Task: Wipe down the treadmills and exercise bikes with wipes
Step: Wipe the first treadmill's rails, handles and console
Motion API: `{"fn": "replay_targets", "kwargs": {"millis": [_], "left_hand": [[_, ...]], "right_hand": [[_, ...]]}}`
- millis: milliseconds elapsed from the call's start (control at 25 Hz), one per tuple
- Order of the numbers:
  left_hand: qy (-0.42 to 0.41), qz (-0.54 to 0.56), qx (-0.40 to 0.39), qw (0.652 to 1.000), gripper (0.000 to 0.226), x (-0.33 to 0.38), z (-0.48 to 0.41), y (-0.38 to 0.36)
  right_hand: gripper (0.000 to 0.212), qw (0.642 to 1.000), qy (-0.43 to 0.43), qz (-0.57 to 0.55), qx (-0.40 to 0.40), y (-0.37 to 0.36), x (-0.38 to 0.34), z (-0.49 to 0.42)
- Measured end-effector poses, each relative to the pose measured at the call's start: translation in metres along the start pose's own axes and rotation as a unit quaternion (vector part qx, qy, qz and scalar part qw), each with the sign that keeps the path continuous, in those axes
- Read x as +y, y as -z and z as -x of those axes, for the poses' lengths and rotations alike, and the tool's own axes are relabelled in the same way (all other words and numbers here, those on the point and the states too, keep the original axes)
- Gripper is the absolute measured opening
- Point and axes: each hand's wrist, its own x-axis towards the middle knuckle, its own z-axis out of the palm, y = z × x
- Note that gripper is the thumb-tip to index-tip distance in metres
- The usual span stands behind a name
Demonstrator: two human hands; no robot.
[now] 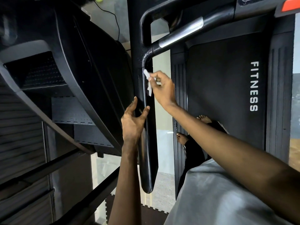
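I stand on a black treadmill whose belt [227, 88] carries the word FITNESS. Its long black left handrail [148, 143] runs down the middle of the view. My right hand [163, 88] pinches a white wipe [148, 80] and presses it against the rail's upper part, just below the bend. Lower down, my left hand [134, 122] grips the same rail, thumb on one side and fingers on the other.
A second black machine [68, 70] stands close on the left, with dark bars [48, 168] below it. The treadmill's silver-sleeved grip bar [181, 32] and console with a red tab [290, 4] are above. My bare feet [182, 138] are on the deck. A black cable [116, 21] hangs behind.
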Motion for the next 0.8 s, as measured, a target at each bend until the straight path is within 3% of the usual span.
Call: {"fn": "replay_targets", "kwargs": {"millis": [120,280,480,640,800], "left_hand": [[0.013,0.0,-0.007,1.0,0.069,0.001,-0.001,0.001],[0.026,-0.006,-0.01,1.0,0.07,0.002,-0.004,0.003],[0.032,0.02,-0.005,0.999,0.068,0.002,-0.001,0.0],[0.033,0.03,0.012,0.999,0.066,0.001,-0.001,-0.001],[0.048,0.053,0.027,0.997,0.065,0.002,0.001,-0.004]], "right_hand": [[0.006,0.996,-0.082,-0.023,-0.003,0.001,0.01,0.003],[0.007,0.976,-0.199,-0.06,0.06,-0.012,0.003,-0.031],[0.009,0.986,-0.144,-0.074,0.031,-0.008,-0.007,-0.012],[0.008,0.98,-0.183,-0.044,0.062,-0.009,-0.002,-0.038],[0.009,0.997,-0.075,-0.01,0.017,-0.003,-0.008,-0.013]]}}
